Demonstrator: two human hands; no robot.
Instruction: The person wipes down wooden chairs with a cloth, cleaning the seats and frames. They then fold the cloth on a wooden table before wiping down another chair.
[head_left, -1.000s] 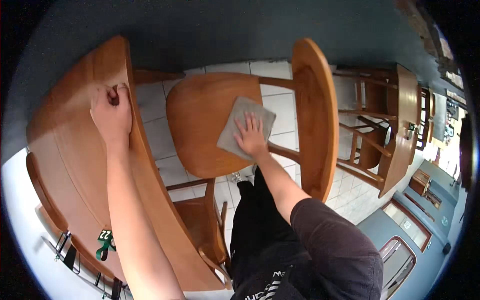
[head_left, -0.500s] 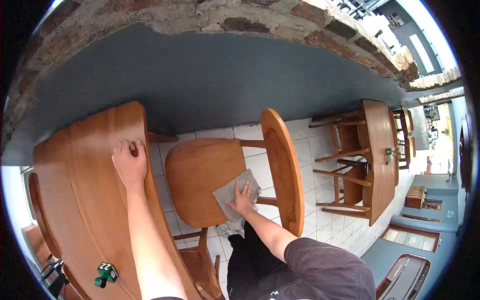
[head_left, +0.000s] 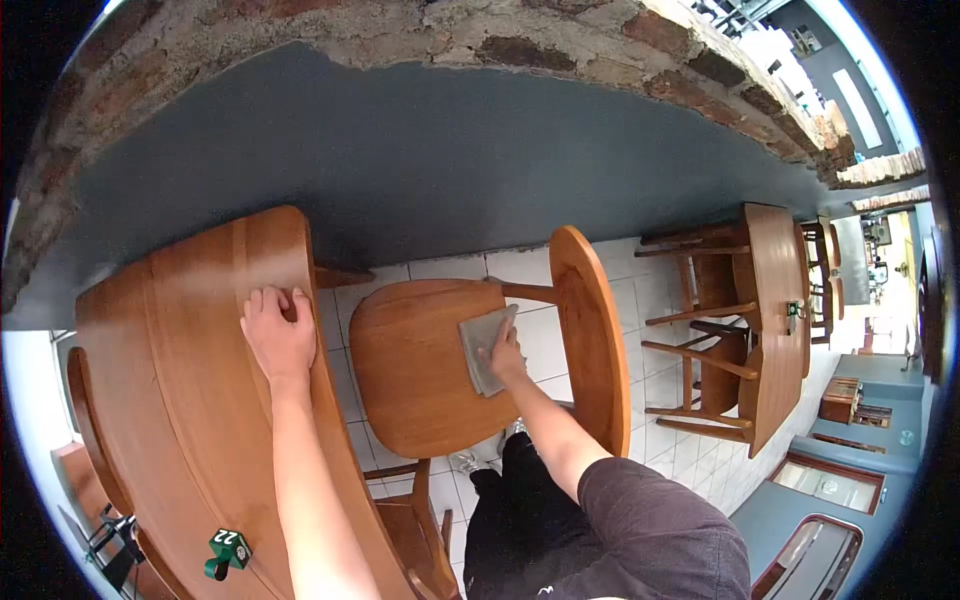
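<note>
My right hand (head_left: 507,357) presses on a grey cloth (head_left: 481,350), with part of the cloth bunched up by its fingers. The cloth lies on the wooden chair seat (head_left: 405,365), near the side where the backrest (head_left: 590,350) stands. To the left, my left hand (head_left: 279,335) rests on the wooden table (head_left: 190,370) close to its edge. Its fingers are loosely bent, the thumb stands apart from them, and nothing shows in it.
A green number block (head_left: 228,550) marked 22 stands on the table near my left forearm. Another chair (head_left: 418,530) is tucked beside my legs. A grey wall (head_left: 420,170) with a brick edge runs ahead. More tables (head_left: 775,330) and chairs stand on the right over white floor tiles.
My right hand and the cloth have moved across the seat, away from my body toward the wall. The cloth has gone from spread flat to partly folded. My left hand stays on the table.
</note>
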